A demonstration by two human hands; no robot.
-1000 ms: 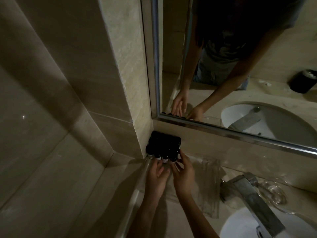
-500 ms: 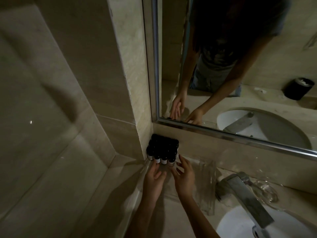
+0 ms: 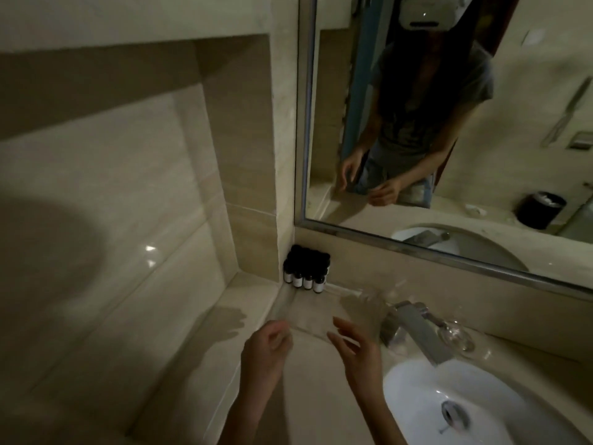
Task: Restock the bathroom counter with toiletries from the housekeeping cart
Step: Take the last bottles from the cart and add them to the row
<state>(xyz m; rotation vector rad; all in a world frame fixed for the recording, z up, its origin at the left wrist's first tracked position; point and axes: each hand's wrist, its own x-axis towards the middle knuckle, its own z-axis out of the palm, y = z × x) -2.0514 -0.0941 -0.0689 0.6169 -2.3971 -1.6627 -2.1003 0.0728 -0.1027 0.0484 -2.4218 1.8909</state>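
Several small dark toiletry bottles (image 3: pixel 306 268) with white labels stand in tight rows in the back left corner of the beige stone counter (image 3: pixel 308 374), against the wall under the mirror. My left hand (image 3: pixel 264 350) hovers above the counter well in front of them, fingers loosely curled, holding nothing. My right hand (image 3: pixel 357 350) is beside it, fingers spread and relaxed, also holding nothing. Both hands are apart from the bottles.
A clear tray (image 3: pixel 324 313) lies on the counter in front of the bottles. A chrome faucet (image 3: pixel 417 329) reaches over the white sink (image 3: pixel 414 403) at the right, with a glass dish (image 3: pixel 457 335) behind it. The mirror (image 3: pixel 449 123) reflects a person and a black bin.
Both hands have drawn back from the bottles toward me and hold nothing. The view has tilted up and widened; the bottles stay in the corner.
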